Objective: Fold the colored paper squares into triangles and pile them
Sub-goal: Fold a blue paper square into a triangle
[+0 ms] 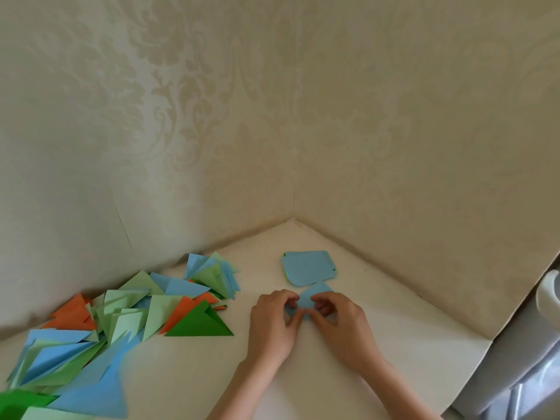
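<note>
Pale patterned wallpaper is meeting at a corner behind a white bench (378, 334). Stack of blue squares (308, 267) is sitting near that corner, w/ green edges peeking out beneath. Just in front of the stack, both hands are working a blue paper (313, 297) folded to a point: left hand (274, 321) and right hand (342, 322) are each pinching it w/ curled fingers, grip tight on its lower edge. Well left of the stack, a loose pile of folded triangles (121, 313) is spreading along the wall – blue, light green, orange, dark green.
</note>
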The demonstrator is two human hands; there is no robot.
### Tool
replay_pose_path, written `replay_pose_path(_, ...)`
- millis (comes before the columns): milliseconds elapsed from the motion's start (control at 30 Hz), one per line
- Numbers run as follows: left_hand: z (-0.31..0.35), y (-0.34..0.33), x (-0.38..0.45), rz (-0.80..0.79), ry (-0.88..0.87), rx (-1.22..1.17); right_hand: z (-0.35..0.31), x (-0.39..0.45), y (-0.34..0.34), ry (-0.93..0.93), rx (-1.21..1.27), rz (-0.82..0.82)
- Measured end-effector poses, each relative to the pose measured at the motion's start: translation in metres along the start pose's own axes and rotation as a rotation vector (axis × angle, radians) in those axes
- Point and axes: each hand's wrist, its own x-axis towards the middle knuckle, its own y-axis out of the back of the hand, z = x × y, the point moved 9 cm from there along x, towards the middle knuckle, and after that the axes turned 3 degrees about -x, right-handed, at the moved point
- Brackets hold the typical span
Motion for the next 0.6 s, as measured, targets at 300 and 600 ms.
replay_pose_path(300,-0.007,-0.003,0.003,-0.006,0.058,-0.003,0.002,0.002,-0.005,-0.072,-0.063,0.014)
replay_pose_path(600,-0.012,0.0,0.002,-0.043,0.041,-0.054,0.012,0.01,-0.003,-0.151,0.02,-0.113)
